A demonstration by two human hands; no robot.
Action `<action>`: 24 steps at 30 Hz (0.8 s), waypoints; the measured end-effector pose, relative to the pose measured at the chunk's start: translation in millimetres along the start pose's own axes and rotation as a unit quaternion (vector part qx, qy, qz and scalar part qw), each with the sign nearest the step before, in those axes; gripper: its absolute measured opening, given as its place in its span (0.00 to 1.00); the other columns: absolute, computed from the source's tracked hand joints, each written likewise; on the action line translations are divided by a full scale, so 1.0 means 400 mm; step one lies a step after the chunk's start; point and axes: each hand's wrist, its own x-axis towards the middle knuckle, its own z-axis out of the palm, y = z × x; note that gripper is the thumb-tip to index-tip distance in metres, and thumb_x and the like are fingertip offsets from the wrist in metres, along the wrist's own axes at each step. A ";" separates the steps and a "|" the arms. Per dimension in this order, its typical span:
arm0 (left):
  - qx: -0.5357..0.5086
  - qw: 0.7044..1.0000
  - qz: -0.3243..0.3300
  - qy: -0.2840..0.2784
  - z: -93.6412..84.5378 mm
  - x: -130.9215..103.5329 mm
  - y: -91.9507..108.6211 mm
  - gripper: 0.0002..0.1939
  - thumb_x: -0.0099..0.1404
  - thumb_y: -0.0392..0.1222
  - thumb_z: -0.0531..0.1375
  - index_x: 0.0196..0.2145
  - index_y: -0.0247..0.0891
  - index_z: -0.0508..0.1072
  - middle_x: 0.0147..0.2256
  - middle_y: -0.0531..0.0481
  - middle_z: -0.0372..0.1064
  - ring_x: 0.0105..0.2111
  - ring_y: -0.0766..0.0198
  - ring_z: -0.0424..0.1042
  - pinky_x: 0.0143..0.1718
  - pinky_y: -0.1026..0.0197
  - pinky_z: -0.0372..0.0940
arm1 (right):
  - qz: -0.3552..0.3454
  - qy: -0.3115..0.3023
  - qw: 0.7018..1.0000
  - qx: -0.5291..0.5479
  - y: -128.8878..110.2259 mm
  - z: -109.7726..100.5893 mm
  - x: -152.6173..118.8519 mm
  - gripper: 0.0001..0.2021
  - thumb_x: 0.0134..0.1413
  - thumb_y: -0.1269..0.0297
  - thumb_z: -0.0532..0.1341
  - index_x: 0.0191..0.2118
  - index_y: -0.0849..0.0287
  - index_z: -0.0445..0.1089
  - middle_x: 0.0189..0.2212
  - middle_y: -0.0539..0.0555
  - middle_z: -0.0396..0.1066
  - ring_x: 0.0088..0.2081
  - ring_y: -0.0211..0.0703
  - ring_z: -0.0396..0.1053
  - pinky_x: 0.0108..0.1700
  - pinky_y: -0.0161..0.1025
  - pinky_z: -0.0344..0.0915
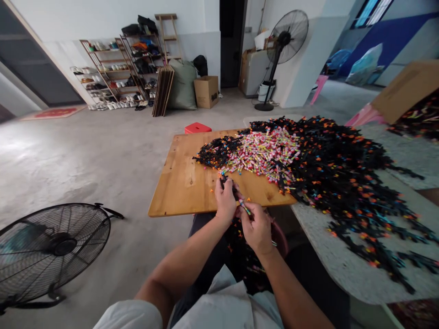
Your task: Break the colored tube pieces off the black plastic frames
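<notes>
My left hand point(225, 201) is closed around a small black plastic piece point(223, 179) with coloured bits, which looks like a toy gun, over the table's near edge. Just right of it, my right hand point(256, 227) pinches a small tube point(245, 208) with a colourful wrapper. The tube's upper end meets the fingers of my left hand; whether it touches the black piece I cannot tell. Ahead on the wooden table point(181, 183) lies a heap of pink and white wrapped tubes point(264, 153). Black toy guns point(329, 155) with orange parts are piled around and right of them.
More black pieces point(240, 246) lie in a reddish tub point(279, 237) below my hands. A grey stone-like table point(339, 274) adjoins on the right. A floor fan point(61, 244) stands left, a red stool point(198, 128) behind the table, and an open carton point(408, 89) at far right.
</notes>
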 end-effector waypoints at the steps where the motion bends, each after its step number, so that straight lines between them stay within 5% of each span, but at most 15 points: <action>1: -0.004 1.000 -0.002 0.007 0.002 -0.002 0.000 0.14 0.67 0.52 0.61 0.36 0.42 0.61 0.24 0.60 0.65 0.13 0.73 0.60 0.15 0.70 0.54 | 0.004 -0.002 1.000 0.009 -0.001 0.000 -0.002 0.07 0.64 0.58 0.65 0.43 0.52 0.75 0.38 0.58 0.82 0.40 0.53 0.80 0.44 0.47 0.76; 10: 0.023 0.999 0.029 0.012 0.010 -0.016 -0.019 0.16 0.68 0.54 0.62 0.36 0.42 0.60 0.25 0.61 0.65 0.15 0.74 0.62 0.17 0.70 0.56 | 0.022 -0.033 0.999 0.036 -0.002 -0.022 -0.005 0.06 0.65 0.60 0.65 0.45 0.53 0.76 0.39 0.56 0.81 0.40 0.50 0.79 0.43 0.44 0.75; 18: -0.021 1.000 -0.004 -0.007 0.023 -0.020 -0.014 0.19 0.67 0.58 0.63 0.38 0.42 0.63 0.26 0.59 0.66 0.17 0.72 0.64 0.19 0.69 0.57 | 0.143 0.052 0.968 0.199 -0.017 0.011 -0.016 0.11 0.66 0.55 0.65 0.47 0.54 0.70 0.32 0.52 0.77 0.27 0.43 0.74 0.33 0.42 0.75; 24: -0.025 0.999 -0.028 -0.016 0.030 -0.038 -0.007 0.18 0.66 0.56 0.64 0.37 0.42 0.64 0.25 0.59 0.66 0.18 0.72 0.64 0.20 0.69 0.58 | 0.175 0.074 0.956 0.223 -0.011 0.009 -0.012 0.13 0.63 0.55 0.67 0.47 0.56 0.71 0.42 0.58 0.79 0.36 0.46 0.78 0.36 0.42 0.77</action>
